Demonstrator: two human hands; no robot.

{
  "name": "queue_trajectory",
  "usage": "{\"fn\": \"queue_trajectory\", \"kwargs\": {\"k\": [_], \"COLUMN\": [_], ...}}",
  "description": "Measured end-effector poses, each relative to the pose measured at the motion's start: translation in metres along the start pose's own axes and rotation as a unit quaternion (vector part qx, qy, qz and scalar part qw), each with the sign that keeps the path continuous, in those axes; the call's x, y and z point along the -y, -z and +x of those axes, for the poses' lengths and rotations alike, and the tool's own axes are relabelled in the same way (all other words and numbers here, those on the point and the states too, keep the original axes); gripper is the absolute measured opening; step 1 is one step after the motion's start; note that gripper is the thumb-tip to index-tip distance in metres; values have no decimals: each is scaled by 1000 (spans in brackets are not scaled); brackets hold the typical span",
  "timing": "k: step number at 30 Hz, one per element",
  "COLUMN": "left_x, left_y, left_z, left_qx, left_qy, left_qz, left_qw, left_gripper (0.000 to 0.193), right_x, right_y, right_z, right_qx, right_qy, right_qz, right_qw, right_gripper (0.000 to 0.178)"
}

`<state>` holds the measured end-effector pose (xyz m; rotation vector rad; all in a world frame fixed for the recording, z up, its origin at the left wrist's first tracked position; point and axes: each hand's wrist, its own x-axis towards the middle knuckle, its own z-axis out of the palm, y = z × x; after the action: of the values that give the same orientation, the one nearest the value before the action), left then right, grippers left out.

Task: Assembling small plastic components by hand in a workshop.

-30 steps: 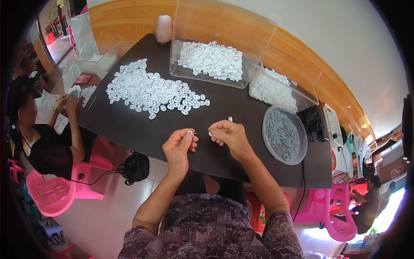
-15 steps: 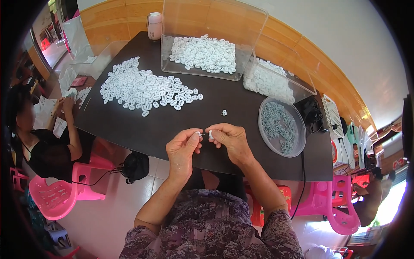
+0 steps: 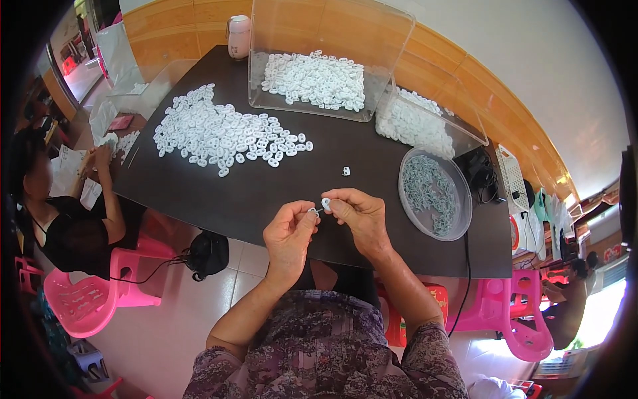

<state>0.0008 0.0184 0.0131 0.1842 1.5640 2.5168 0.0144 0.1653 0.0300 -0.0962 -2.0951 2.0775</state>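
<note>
A dark, rectangular tabletop (image 3: pixel 266 193) stands against a wood-panelled wall, with pink plastic stools on the pale tiled floor around it and another person seated at its left end, bent over papers. A second ago the hands were held a little apart over the table, the right one raising a thin pale piece between its fingertips; now they have drawn together at the near edge. The left hand (image 3: pixel 290 234) is pinched narrow on a small grey metal piece (image 3: pixel 312 211), thumb against forefinger, and the right hand (image 3: pixel 355 214) is closed on a small white oval plastic ring (image 3: pixel 325 203), held just beside the metal piece so that the two look to be touching, though whether they are already joined is too small to tell. One lone white plastic piece (image 3: pixel 345 171) lies on the bare table beyond the hands, where none lay a second ago, and it has not shifted in the last half second. As a judgement, one unit has been set down and the next pair has been brought together for fitting. Further off lie a loose heap of white oval rings (image 3: pixel 222 133), a clear box of white rings (image 3: pixel 316 80), a second clear box (image 3: pixel 425 123) to its right, and a round clear dish of grey metal bits (image 3: pixel 433 193).
</note>
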Motion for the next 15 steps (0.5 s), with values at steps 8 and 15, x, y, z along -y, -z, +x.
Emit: {"fn": "queue_trajectory", "kwargs": {"k": [8,15], "left_x": [4,8], "left_y": [0,1], "left_z": [-1,-1], "left_qx": [-16,-30], "left_qy": [-15,-51], "left_qz": [21,75], "left_qw": [1000,995], "left_gripper": [11,11], "right_x": [-2,0], "right_y": [-6,-12], "right_z": [-2,-4], "right_qx": [-11,-10], "right_qy": [46,113], "right_qz": [-60,-140], "right_qw": [997,984], "right_gripper": [15,15]}}
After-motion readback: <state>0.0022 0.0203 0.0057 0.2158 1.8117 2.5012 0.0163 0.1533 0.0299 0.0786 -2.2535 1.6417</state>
